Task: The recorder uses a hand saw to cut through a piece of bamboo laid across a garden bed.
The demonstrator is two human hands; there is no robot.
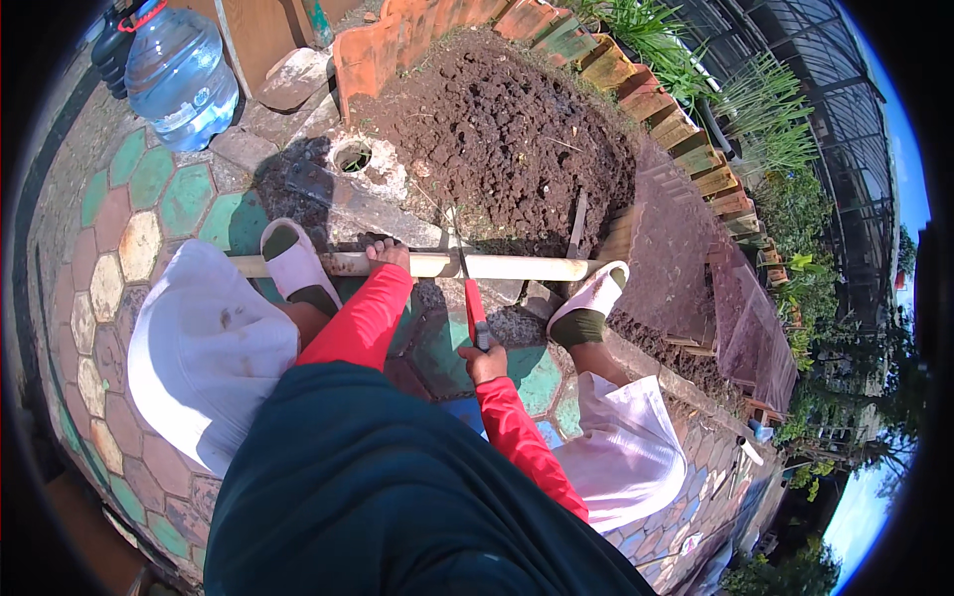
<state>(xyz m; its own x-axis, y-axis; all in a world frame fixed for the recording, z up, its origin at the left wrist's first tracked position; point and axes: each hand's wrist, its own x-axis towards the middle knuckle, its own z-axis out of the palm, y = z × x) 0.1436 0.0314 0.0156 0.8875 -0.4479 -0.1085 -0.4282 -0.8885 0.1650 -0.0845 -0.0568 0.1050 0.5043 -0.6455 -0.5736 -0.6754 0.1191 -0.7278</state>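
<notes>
A pale, dirt-stained pole (pixel 517 267) lies crosswise in front of me, between my feet and along the edge of the paving. My left hand (pixel 388 254) is closed around it, left of its middle. My right hand (pixel 484 364) grips a handsaw (pixel 475 310) with a red and grey handle. The saw's thin dark blade reaches the pole just right of my left hand and crosses it. My left shoe (pixel 295 256) rests over the pole's left part. My right shoe (pixel 596 298) is against its right end.
Dug brown soil (pixel 517 139) lies beyond the pole, bordered by orange roof tiles (pixel 646 94). A large clear water bottle (pixel 179 79) stands at far left. A round hole (pixel 352 156) opens in the concrete. Coloured hexagonal paving (pixel 149 248) is underfoot; a translucent sheet (pixel 750 308) is at right.
</notes>
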